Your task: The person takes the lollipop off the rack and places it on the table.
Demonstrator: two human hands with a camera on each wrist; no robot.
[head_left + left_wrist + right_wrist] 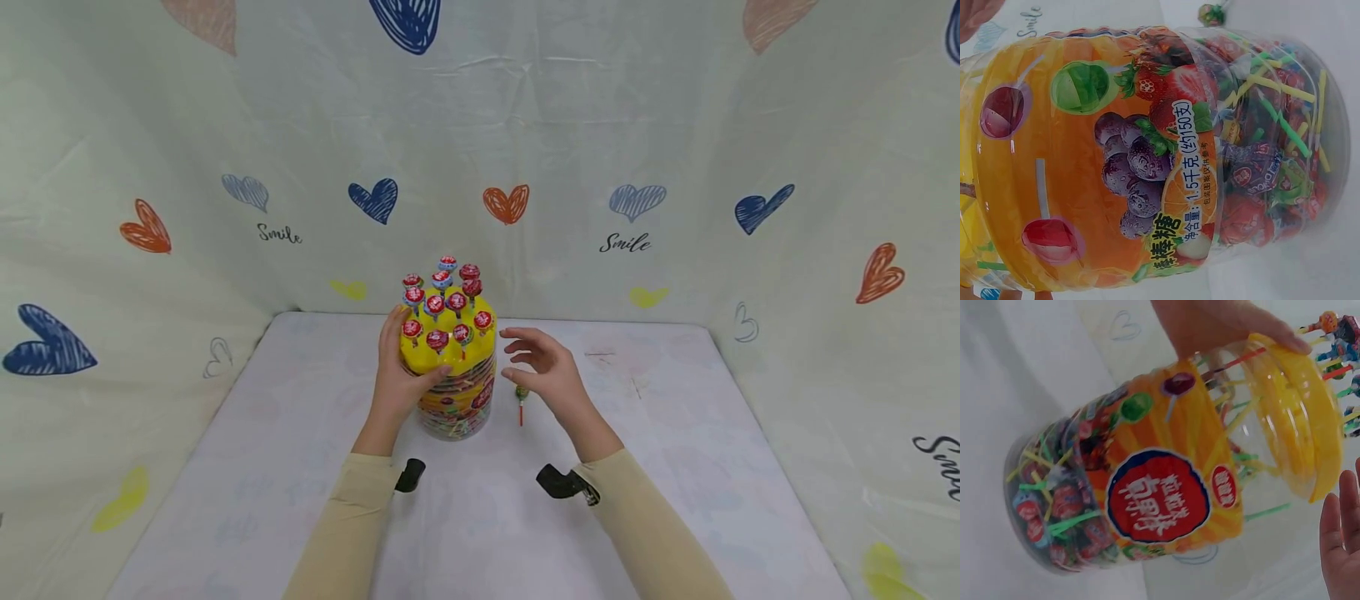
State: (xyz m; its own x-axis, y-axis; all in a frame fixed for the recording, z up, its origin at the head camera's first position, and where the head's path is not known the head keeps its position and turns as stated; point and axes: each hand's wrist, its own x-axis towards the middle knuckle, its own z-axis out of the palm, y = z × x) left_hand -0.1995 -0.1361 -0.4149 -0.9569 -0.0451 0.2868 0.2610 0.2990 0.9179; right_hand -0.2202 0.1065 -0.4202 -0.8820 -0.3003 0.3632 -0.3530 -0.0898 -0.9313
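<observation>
A clear plastic lollipop tub [457,404] with an orange label stands in the middle of the table, full of wrapped lollipops. Its yellow lid [448,337] carries several red-wrapped lollipops [437,340] stuck upright in holes. My left hand [399,367] grips the tub's left side at the lid rim, thumb curled on the front. My right hand [542,367] hovers open just right of the tub, fingers relaxed, touching nothing. A single green lollipop with a red stick [521,402] lies on the table under the right hand. The label [1085,169] fills the left wrist view; the tub [1147,487] appears tilted in the right wrist view.
The table [300,467] has a pale printed cloth. Heart-patterned fabric walls [637,200] close in the back and both sides. Black wrist mounts [562,482] sit on both beige sleeves.
</observation>
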